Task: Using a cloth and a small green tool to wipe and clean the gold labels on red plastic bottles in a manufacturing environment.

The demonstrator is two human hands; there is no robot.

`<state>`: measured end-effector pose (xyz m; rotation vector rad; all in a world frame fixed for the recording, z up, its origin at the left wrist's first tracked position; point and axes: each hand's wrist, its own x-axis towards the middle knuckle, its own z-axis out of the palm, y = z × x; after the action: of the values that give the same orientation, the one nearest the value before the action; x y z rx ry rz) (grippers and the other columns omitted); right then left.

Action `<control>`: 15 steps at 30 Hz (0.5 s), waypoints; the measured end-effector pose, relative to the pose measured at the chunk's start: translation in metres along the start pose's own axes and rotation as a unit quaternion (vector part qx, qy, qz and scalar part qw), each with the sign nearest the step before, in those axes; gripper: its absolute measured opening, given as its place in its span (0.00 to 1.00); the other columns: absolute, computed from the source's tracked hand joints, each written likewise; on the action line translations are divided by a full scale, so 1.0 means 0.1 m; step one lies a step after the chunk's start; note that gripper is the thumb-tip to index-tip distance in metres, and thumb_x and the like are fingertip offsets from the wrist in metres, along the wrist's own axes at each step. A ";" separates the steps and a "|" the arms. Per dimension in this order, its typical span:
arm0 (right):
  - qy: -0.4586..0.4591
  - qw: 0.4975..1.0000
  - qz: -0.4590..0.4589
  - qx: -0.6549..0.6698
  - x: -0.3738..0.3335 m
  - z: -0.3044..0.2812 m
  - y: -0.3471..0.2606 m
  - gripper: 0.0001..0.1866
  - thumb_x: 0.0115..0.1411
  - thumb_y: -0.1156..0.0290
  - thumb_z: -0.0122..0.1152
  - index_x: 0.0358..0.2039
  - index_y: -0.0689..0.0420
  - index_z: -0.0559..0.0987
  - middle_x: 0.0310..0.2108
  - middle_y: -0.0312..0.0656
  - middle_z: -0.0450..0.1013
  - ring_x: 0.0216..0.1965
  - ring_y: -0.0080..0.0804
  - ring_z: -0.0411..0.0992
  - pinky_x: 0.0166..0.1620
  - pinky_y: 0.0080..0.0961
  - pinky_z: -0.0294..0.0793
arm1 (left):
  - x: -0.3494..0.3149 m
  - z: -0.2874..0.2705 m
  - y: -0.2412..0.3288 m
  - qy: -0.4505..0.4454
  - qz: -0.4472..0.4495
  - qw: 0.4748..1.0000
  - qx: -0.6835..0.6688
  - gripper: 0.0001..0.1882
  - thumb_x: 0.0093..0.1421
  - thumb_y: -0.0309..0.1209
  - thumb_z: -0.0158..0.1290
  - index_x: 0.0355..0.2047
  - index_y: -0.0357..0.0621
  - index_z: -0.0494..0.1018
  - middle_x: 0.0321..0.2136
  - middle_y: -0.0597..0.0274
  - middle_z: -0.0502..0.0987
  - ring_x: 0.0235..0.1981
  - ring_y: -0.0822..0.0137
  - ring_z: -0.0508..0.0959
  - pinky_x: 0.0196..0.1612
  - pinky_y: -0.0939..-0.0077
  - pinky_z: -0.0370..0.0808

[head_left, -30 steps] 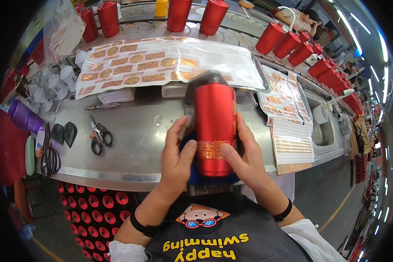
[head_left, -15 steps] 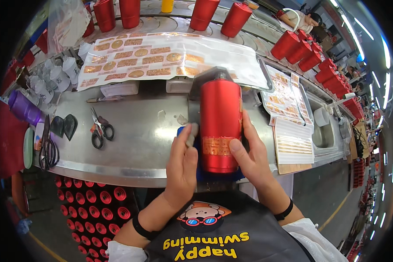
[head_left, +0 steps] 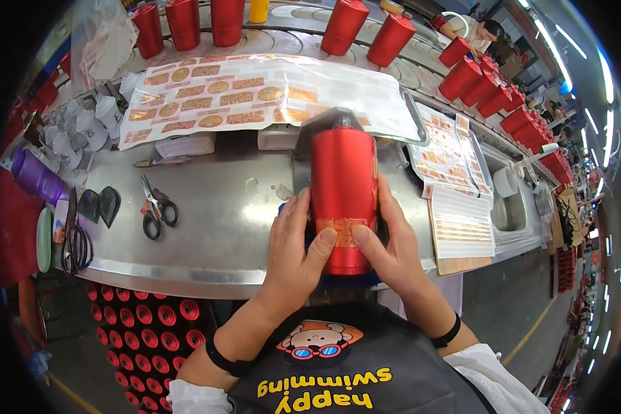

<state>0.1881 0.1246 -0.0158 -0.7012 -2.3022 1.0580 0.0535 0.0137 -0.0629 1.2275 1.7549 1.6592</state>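
A metallic red bottle (head_left: 343,169) lies in front of me, its narrow end pointing away, against a dark angular stand (head_left: 312,141). Around its lower part runs a gold patterned decal (head_left: 343,228). My left hand (head_left: 291,241) is wrapped along the left side, with its thumb pressed on the decal. From the right, my right hand (head_left: 395,241) grips the bottle, its thumb also on the decal, close to the left thumb. Whether the left palm holds anything else is hidden. A bit of blue cloth (head_left: 357,281) shows below the bottle.
Beyond the bottle lies a large gold decal sheet (head_left: 217,103). More sheets (head_left: 462,224) are at the right, before a sink (head_left: 514,207). Scissors (head_left: 156,210) and dark heart-shaped pieces (head_left: 100,205) lie left. Several red bottles (head_left: 343,27) stand on the conveyor behind; a person (head_left: 472,31) sits beyond it.
My left hand has come in against the bottle, and its thumb now presses the decal. The small grey thing at its fingers no longer shows. The conveyor bottles have shifted right.
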 end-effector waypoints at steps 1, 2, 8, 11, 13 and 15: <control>0.001 1.000 -0.002 -0.001 0.00 0.00 0.00 0.43 0.60 0.59 0.59 0.65 0.71 0.51 0.62 0.58 0.58 0.61 0.48 0.58 0.63 0.37 0.55 | 0.01 -0.01 0.00 -0.006 -0.003 1.000 -0.001 0.37 0.65 0.49 0.45 0.61 0.27 0.55 0.59 0.35 0.61 0.63 0.39 0.57 0.64 0.52 0.51; 0.000 1.000 -0.001 0.004 0.00 0.00 -0.01 0.43 0.60 0.59 0.60 0.65 0.71 0.51 0.62 0.58 0.58 0.61 0.48 0.58 0.63 0.37 0.55 | 0.00 0.00 0.00 -0.005 -0.002 1.000 0.000 0.37 0.65 0.49 0.45 0.61 0.27 0.55 0.59 0.35 0.61 0.63 0.39 0.57 0.64 0.52 0.51; 0.003 1.000 0.004 0.010 -0.01 0.01 -0.01 0.43 0.60 0.59 0.60 0.65 0.71 0.50 0.61 0.58 0.58 0.61 0.47 0.57 0.63 0.38 0.55 | 0.07 0.00 0.03 -0.006 -0.048 0.986 -0.160 0.34 0.66 0.47 0.45 0.61 0.29 0.57 0.55 0.39 0.66 0.57 0.47 0.65 0.59 0.61 0.60; 0.004 1.000 0.002 0.002 -0.01 0.01 0.00 0.43 0.60 0.58 0.60 0.65 0.71 0.50 0.62 0.59 0.58 0.61 0.48 0.57 0.63 0.38 0.54 | 0.06 0.01 -0.02 -0.010 -0.036 0.994 -0.101 0.32 0.67 0.46 0.44 0.60 0.29 0.58 0.52 0.41 0.67 0.53 0.50 0.68 0.57 0.64 0.63; 0.002 1.000 -0.001 0.000 -0.01 0.01 0.01 0.44 0.60 0.58 0.60 0.65 0.71 0.50 0.62 0.59 0.58 0.61 0.48 0.57 0.63 0.38 0.54 | 0.04 0.01 -0.05 -0.007 -0.026 0.995 -0.091 0.32 0.67 0.45 0.45 0.60 0.29 0.57 0.52 0.41 0.67 0.54 0.50 0.68 0.57 0.64 0.63; 0.004 1.000 0.001 0.003 -0.02 0.01 0.01 0.44 0.60 0.57 0.59 0.65 0.71 0.50 0.62 0.59 0.57 0.62 0.48 0.57 0.63 0.38 0.53 | 0.04 -0.01 -0.05 -0.014 -0.033 0.993 -0.112 0.32 0.67 0.45 0.45 0.60 0.29 0.57 0.54 0.41 0.66 0.54 0.50 0.68 0.58 0.65 0.62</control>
<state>0.1890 0.1236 -0.0177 -0.7045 -2.2915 1.0620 0.0492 0.0171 -0.0663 1.0739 1.5281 1.7366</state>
